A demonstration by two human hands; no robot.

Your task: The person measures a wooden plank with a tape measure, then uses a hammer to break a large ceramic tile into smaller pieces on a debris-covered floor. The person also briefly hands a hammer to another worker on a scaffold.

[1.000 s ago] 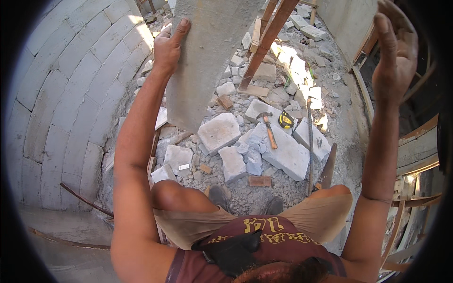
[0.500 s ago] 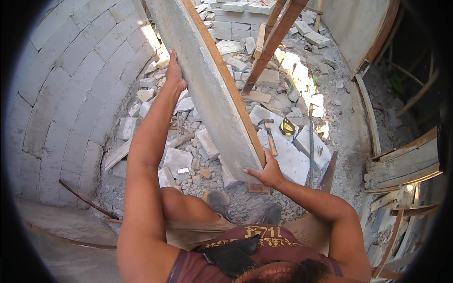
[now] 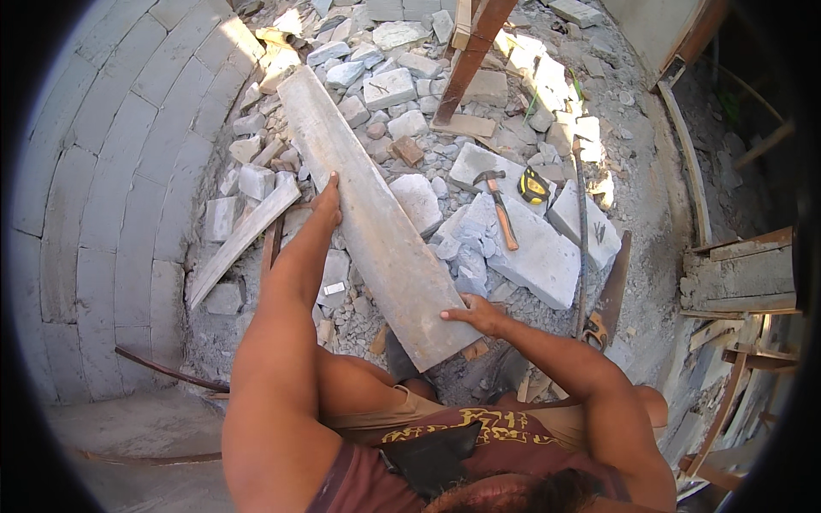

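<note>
A long grey wooden plank (image 3: 376,205), its face smeared with dried cement, slants over the rubble from far left to near right. My left hand (image 3: 327,202) grips its left edge around the middle, thumb on the face and the fingers hidden beneath. At its near right corner my right hand (image 3: 479,316) holds on, thumb lying on top. To the right of the plank, a claw hammer (image 3: 500,209) with a wooden handle lies on a pale block (image 3: 534,265). Beside it on the blocks sits a yellow-and-black tape measure (image 3: 534,185).
A grey block wall (image 3: 120,197) rises on the left. Broken blocks (image 3: 393,90) and rubble cover the ground. A handsaw (image 3: 611,295) and a metal bar (image 3: 581,239) are at the right. A slanted wooden post (image 3: 470,64) stands at the far middle. Another board (image 3: 244,244) lies left.
The plank has come lower and nearer, and its broad face has turned upward; the brown edge no longer shows. Both hands still hold it.
</note>
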